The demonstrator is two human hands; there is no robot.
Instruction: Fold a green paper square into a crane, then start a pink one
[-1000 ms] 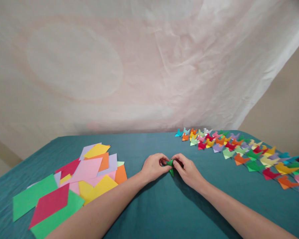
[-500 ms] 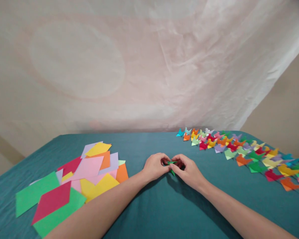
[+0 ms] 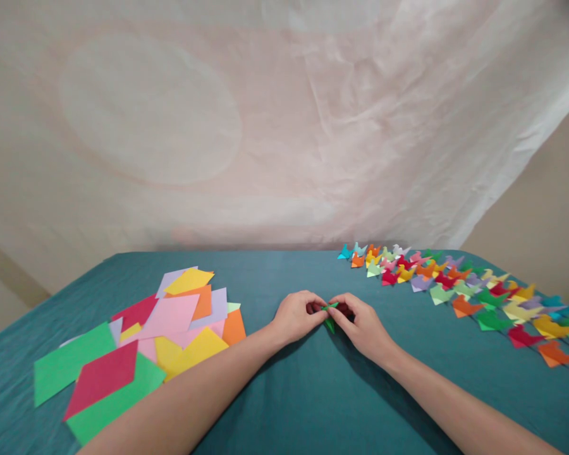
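Observation:
A small folded piece of green paper (image 3: 330, 323) is pinched between both hands, low over the middle of the table. My left hand (image 3: 299, 316) grips its left side between thumb and fingers. From the right, my right hand (image 3: 360, 322) pinches the same piece, fingers curled behind it. The fingertips of the two hands nearly meet and cover much of the paper, so its full shape is hidden. One green point hangs down below the fingers.
Loose coloured paper sheets (image 3: 171, 316) lie in an overlapping pile at the left. Several rows of folded paper birds (image 3: 467, 306) stand along the right. A teal cloth (image 3: 284, 404) covers the table, and a pale fabric sheet (image 3: 275, 126) hangs behind it.
The green paper has turned slightly between the fingers, its lower point now showing broader. Both hands keep their grip, and the view has shifted a little.

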